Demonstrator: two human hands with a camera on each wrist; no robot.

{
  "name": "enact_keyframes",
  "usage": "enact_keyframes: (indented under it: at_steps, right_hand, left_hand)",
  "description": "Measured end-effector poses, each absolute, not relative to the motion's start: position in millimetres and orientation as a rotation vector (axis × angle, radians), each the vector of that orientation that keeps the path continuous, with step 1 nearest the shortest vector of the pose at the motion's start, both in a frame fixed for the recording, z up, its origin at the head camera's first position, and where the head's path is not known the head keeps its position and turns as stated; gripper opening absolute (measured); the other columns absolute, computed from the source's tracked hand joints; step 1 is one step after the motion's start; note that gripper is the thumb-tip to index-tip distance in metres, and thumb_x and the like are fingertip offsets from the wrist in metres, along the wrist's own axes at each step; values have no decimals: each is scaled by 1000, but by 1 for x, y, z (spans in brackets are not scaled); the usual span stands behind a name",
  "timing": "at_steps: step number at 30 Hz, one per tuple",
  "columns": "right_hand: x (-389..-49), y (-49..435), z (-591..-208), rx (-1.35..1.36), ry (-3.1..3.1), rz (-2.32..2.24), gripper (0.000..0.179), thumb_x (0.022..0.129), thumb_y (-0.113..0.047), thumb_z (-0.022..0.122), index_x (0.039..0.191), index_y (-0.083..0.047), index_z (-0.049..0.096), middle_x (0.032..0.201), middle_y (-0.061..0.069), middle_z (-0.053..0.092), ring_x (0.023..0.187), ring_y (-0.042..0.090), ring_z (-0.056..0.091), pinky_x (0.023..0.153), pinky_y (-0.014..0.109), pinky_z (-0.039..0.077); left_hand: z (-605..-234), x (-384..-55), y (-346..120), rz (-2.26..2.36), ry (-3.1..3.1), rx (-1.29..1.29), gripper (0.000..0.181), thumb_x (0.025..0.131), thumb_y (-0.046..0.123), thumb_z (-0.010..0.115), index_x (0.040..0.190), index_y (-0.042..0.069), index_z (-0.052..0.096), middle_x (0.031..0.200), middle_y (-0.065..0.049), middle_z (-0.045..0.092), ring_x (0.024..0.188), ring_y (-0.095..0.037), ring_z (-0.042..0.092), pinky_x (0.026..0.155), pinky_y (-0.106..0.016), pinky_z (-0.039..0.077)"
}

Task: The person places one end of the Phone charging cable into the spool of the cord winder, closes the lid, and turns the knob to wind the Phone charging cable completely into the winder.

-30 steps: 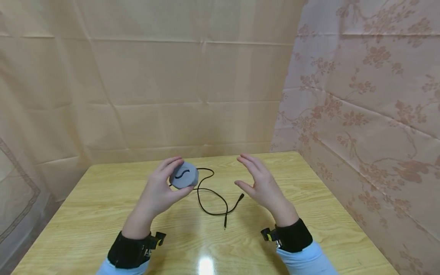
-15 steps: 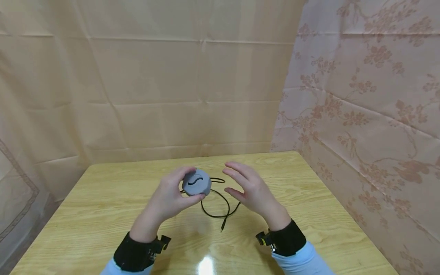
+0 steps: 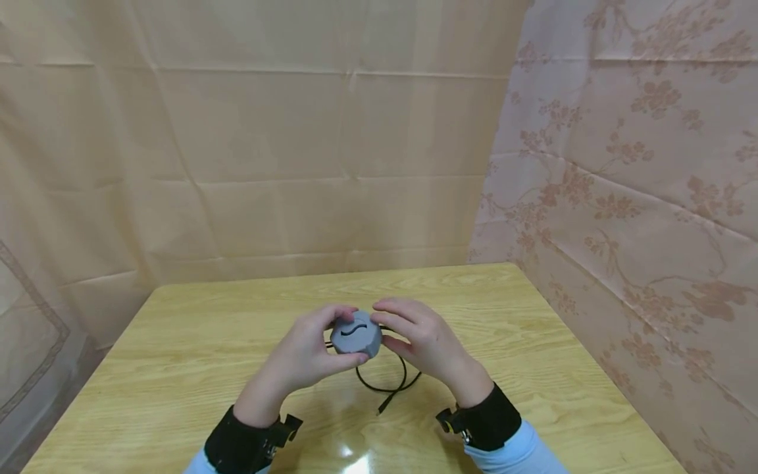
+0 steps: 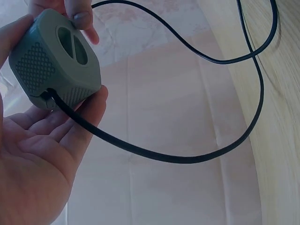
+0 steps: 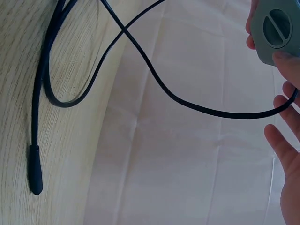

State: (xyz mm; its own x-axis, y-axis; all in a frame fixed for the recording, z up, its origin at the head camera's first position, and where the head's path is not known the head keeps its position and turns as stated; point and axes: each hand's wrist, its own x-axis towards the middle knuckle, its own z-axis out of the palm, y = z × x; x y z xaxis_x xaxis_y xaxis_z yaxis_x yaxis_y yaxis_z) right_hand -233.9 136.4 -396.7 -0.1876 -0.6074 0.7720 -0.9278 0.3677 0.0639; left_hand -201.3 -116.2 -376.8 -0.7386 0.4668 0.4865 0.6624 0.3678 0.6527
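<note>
A grey, many-sided cable winder (image 3: 356, 334) is held above the table in the head view, its curved slot facing up. My left hand (image 3: 304, 352) grips its left side, thumb along the near edge and fingers at the far edge. The left wrist view shows its round recess with a dividing bar (image 4: 72, 46), and textured side walls. My right hand (image 3: 423, 339) is at the winder's right side, fingers slightly bent, fingertips right at its edge. Black cable (image 4: 178, 158) comes out of the winder and loops down; a dark cable end (image 5: 35, 171) shows in the right wrist view.
The light wooden table (image 3: 195, 368) lies under both hands. A beige cloth (image 3: 266, 131) hangs behind its far edge, and a floral cloth (image 3: 622, 171) covers the right side. Black straps with small cameras (image 3: 245, 441) are on both wrists.
My left hand has carried the cable winder to the right and nearer to me. The right hand has moved left, and its fingertips now meet the winder's right side.
</note>
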Motion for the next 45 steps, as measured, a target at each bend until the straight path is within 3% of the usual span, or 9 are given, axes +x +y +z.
enact_keyframes:
  at_steps: [8, 14, 19, 22, 29, 36, 45]
  right_hand:
    - [-232, 137, -396, 1363, -1864, 553, 49, 78, -4, 88, 124, -6, 71, 124, 11, 68, 110, 26, 67, 93, 37, 55]
    - [-233, 139, -394, 1328, -1848, 555, 47, 80, -8, 86, 123, -4, 71, 122, 10, 69, 109, 26, 68, 93, 37, 55]
    - [-234, 142, -393, 1292, -1861, 573, 48, 77, -7, 88, 122, -5, 72, 120, 11, 70, 109, 27, 68, 92, 38, 55]
    - [-235, 145, -393, 1275, -1875, 600, 49, 76, -6, 89, 122, -5, 72, 120, 11, 70, 109, 28, 68, 92, 38, 55]
    - [-234, 148, -391, 1246, -1949, 663, 51, 76, -1, 88, 123, -3, 70, 118, 11, 70, 108, 26, 69, 92, 36, 55]
    - [-232, 148, -392, 1213, -2036, 664, 53, 78, 0, 87, 127, -4, 68, 118, 10, 72, 106, 26, 70, 89, 35, 56]
    - [-231, 145, -395, 1195, -2103, 654, 51, 80, -4, 87, 127, -2, 68, 113, 11, 73, 101, 25, 72, 83, 35, 58]
  left_hand:
    - [-378, -201, -116, -1389, -2392, -1039, 46, 79, 23, 91, 114, 8, 64, 128, -6, 66, 110, -20, 67, 89, -40, 56]
    - [-374, -200, -117, -1252, -2392, -1024, 59, 80, 31, 90, 126, 6, 63, 130, -4, 66, 117, -17, 63, 98, -42, 51]
    - [-370, -200, -123, -1076, -2305, -990, 64, 80, 33, 90, 131, 5, 62, 129, -5, 67, 122, -23, 61, 101, -47, 49]
    - [-369, -201, -127, -1014, -2182, -984, 59, 83, 30, 88, 128, 2, 63, 124, -9, 68, 119, -28, 63, 98, -49, 50]
    - [-364, -202, -126, -881, -1940, -1060, 49, 94, 43, 73, 116, 0, 68, 116, -12, 67, 106, -29, 66, 89, -39, 55]
    - [-364, -202, -121, -682, -1988, -1166, 51, 82, 31, 88, 118, 0, 70, 117, -12, 63, 104, -27, 64, 83, -39, 57]
    - [-368, -200, -118, -607, -2125, -1173, 57, 75, 25, 94, 120, 1, 70, 115, -9, 62, 98, -21, 64, 80, -32, 58]
